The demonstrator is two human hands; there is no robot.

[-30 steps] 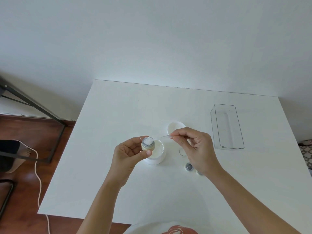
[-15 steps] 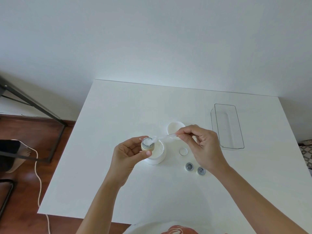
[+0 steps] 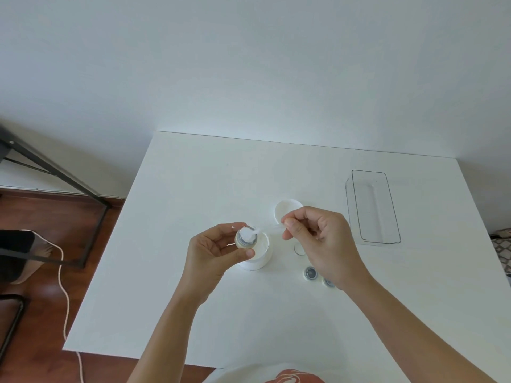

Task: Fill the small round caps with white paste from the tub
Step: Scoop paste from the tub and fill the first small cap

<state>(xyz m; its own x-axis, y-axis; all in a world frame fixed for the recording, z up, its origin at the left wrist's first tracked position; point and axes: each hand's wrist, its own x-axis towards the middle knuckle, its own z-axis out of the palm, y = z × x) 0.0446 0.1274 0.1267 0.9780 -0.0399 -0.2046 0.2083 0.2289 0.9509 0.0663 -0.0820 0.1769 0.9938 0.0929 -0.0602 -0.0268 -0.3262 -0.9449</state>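
My left hand (image 3: 214,251) pinches a small round cap (image 3: 245,238) above the open white tub (image 3: 260,254). White paste heaps in the cap's top. My right hand (image 3: 322,239) holds a thin clear spatula (image 3: 269,228) whose tip touches the paste in the cap. Two more small caps (image 3: 311,273) with dark insides lie on the table by my right wrist; the second cap (image 3: 328,282) is partly hidden by it. A small white disc (image 3: 298,248) shows partly behind my right hand.
The tub's white lid (image 3: 284,210) lies upside down behind the tub. A clear rectangular bin (image 3: 373,207) stands at the right of the white table (image 3: 193,189). A black metal frame (image 3: 55,172) and a cord (image 3: 65,288) are on the wooden floor to the left.
My right hand swung away to the right and came back closer over the small disc. The spatula tip stays on the paste in the cap. My left hand barely moved.
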